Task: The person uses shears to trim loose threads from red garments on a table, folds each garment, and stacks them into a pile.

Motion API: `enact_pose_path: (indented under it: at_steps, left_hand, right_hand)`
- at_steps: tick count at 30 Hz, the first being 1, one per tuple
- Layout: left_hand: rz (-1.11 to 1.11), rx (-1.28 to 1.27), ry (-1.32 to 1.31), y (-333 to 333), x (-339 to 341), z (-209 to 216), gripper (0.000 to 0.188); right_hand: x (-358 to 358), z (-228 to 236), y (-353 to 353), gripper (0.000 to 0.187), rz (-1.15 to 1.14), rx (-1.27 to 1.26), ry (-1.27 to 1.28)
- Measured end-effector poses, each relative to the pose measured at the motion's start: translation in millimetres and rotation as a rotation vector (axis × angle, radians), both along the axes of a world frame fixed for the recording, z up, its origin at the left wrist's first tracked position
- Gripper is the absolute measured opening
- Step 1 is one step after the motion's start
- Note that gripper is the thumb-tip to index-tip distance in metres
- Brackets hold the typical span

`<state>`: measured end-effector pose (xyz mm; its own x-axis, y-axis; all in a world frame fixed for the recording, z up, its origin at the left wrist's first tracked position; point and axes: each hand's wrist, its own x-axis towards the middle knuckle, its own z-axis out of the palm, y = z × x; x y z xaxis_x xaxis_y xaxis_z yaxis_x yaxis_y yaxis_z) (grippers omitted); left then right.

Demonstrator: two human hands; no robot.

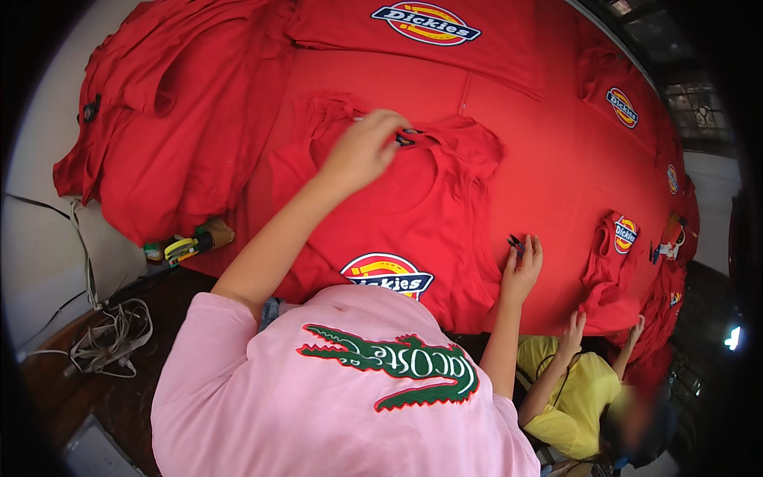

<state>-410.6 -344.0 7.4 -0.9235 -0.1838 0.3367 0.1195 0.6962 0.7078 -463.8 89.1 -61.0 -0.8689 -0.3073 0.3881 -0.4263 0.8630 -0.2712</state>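
Note:
A red sleeveless shirt [397, 211] lies spread in front of me, its round neck opening toward the far side and a printed oval logo near my body. At that neckline my left hand [367, 149] bends its fingers down beside the dark neck label [408, 137]; they look closed on the fabric, though the fingertips are partly hidden. To the right of the shirt, my right hand [522, 269] is raised a little. Small dark thread snips [515, 242] stick out from between its thumb and fingers.
More red shirts [171, 119] are heaped at the left, and others [501, 48] lie flat at the far side. A yellow tool [187, 248] sits at the left edge, above coiled cables [111, 338]. On the right, a co-worker in yellow [576, 397] handles a red garment [608, 278].

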Motion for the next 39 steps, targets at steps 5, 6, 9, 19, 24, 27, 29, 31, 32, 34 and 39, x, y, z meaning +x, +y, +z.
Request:
enact_pose_path:
  at_steps: [5,6,9,19,24,27,29,31,32,34,39]
  left_hand:
    - [-0.087,0.21,-0.077,38.5,-47.9,-39.4,0.032]
    - [-0.096,0.226,-0.072,39.7,-48.3,-43.8,0.029]
    - [-0.147,0.375,-0.104,44.1,-48.4,-36.8,0.021]
    - [-0.242,0.652,-0.066,65.3,34.7,39.2,0.021]
    - [-0.253,0.646,-0.035,65.4,50.7,54.6,0.022]
    - [-0.257,0.624,-0.003,66.1,57.1,58.8,0.022]
    - [-0.257,0.635,-0.007,67.3,59.8,59.4,0.022]
    - [-0.259,0.639,-0.001,68.7,61.2,60.2,0.021]
    - [-0.26,0.638,0.006,69.4,61.6,60.7,0.021]
    - [-0.262,0.624,0.014,70.5,62.3,61.0,0.021]
    - [-0.27,0.585,0.017,73.0,62.7,61.3,0.021]
  right_hand:
    - [-4.0,2.1,7.5,0.034,0.012,0.237,-0.048]
    - [-6.4,3.1,4.6,0.032,0.021,0.269,-0.021]
    - [-24.7,-1.8,7.4,0.021,-0.108,0.36,-0.065]
    - [24.3,181.4,-168.5,0.024,0.482,-0.492,-0.677]
    - [31.0,190.4,-172.8,0.022,0.554,-0.435,-0.521]
    - [39.2,196.4,-173.9,0.021,0.577,-0.418,-0.484]
    - [42.5,199.6,-173.1,0.02,0.586,-0.389,-0.444]
    - [43.9,200.2,-170.3,0.019,0.581,-0.349,-0.4]
    - [45.1,199.2,-169.3,0.018,0.584,-0.364,-0.389]
    - [47.4,197.2,-167.9,0.017,0.589,-0.391,-0.369]
    - [54.8,196.4,-165.6,0.015,0.528,-0.442,-0.405]
